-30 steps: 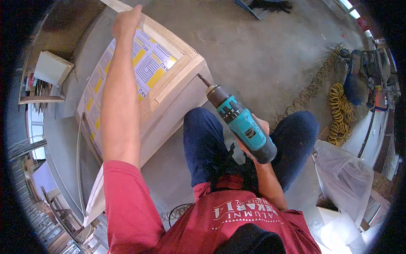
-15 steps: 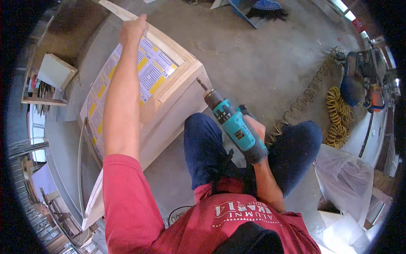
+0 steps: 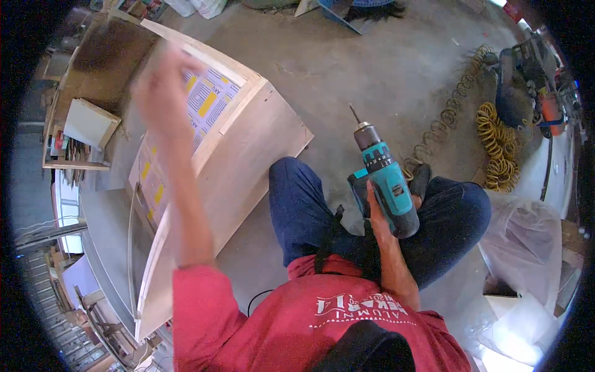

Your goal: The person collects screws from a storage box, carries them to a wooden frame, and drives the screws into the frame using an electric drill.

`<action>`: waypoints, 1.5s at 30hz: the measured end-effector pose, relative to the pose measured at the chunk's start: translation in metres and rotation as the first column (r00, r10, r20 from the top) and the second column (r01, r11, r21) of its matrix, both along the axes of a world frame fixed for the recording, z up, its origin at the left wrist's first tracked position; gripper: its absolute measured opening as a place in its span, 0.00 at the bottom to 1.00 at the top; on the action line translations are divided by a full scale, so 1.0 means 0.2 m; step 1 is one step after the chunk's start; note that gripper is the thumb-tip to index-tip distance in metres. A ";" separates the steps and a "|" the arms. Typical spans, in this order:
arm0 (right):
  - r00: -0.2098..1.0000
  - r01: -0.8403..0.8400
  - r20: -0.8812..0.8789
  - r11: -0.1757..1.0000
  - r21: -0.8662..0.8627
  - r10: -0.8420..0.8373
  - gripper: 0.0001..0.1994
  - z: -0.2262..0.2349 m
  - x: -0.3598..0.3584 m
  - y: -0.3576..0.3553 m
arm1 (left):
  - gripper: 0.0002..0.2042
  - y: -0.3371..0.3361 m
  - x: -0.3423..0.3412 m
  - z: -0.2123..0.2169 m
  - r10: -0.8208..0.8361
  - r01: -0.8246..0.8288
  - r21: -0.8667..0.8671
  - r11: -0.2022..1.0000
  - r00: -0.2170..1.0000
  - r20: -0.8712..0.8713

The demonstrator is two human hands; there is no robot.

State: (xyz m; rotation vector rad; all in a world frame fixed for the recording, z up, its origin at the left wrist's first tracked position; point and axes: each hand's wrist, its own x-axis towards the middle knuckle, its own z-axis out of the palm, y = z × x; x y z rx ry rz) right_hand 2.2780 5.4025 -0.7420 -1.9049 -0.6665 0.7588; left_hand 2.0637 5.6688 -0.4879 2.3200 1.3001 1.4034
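The right hand (image 3: 379, 214) has its fingers wrapped around the grip of a teal-and-black cordless drill (image 3: 383, 180), now pulled back from the plywood cabinet (image 3: 248, 155) and upright over the knees. The left hand (image 3: 162, 93) has lifted off the cabinet, motion-blurred; its fingers cannot be told. Beyond, a coiled yellow hose (image 3: 499, 146) lies on the concrete floor (image 3: 372, 62).

I see my right hand (image 3: 379, 214) wrapped around the grip of a teal cordless drill (image 3: 383, 180), its bit pointing up and away over the concrete floor (image 3: 372, 68), apart from the plywood cabinet (image 3: 248, 155). My left hand (image 3: 162, 93) is blurred, raised open above the cabinet's printed panel (image 3: 207, 102). I am crouched in blue trousers beside the cabinet. A yellow coiled air hose (image 3: 499, 146) lies well off to the right.
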 end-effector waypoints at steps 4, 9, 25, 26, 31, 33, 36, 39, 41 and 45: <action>0.921 -0.263 0.360 0.920 0.291 0.149 0.11 0.27 -0.06 0.04 | 0.20 -0.58 0.19 -0.35 -0.026 0.370 -0.719 0.588 0.897 0.440; 0.789 -0.526 0.589 0.690 0.498 0.176 0.16 0.35 -0.11 0.10 | 0.14 -0.79 0.37 -0.49 0.168 0.669 -0.618 0.413 0.611 0.774; 0.903 -0.426 0.129 0.891 0.156 0.409 0.11 0.42 0.08 -0.05 | 0.14 -0.78 0.68 -0.43 0.438 0.543 -0.730 0.414 0.584 0.683; 0.894 -0.446 0.118 0.884 0.141 0.432 0.11 0.51 0.09 -0.03 | 0.14 -0.78 0.68 -0.40 0.464 0.532 -0.740 0.413 0.576 0.673; 0.821 -0.570 0.035 0.820 0.045 0.569 0.10 1.00 0.20 0.06 | 0.12 -0.75 0.65 -0.08 0.493 0.524 -0.739 0.424 0.551 0.673; 0.719 -0.691 0.036 0.707 0.149 0.695 0.09 1.22 0.26 0.15 | 0.12 -0.72 0.60 0.15 0.500 0.481 -0.743 0.465 0.550 0.669; 0.663 -0.748 0.111 0.647 0.147 0.741 0.09 1.67 0.27 0.32 | 0.12 -0.64 0.54 0.55 0.411 0.443 -0.689 0.574 0.572 0.710; 0.583 -0.812 0.208 0.555 0.182 0.785 0.15 1.98 0.19 0.40 | 0.14 -0.56 0.44 0.96 0.459 0.445 -0.597 0.667 0.386 0.800; 0.541 -0.841 0.307 0.497 0.214 0.783 0.18 2.28 0.10 0.46 | 0.14 -0.56 0.32 1.31 0.470 0.390 -0.557 0.733 0.301 0.830; 0.326 -0.944 0.266 0.296 0.146 0.907 0.19 2.66 -0.05 0.43 | 0.16 -0.79 0.04 1.77 0.373 0.249 -0.401 0.882 0.155 0.915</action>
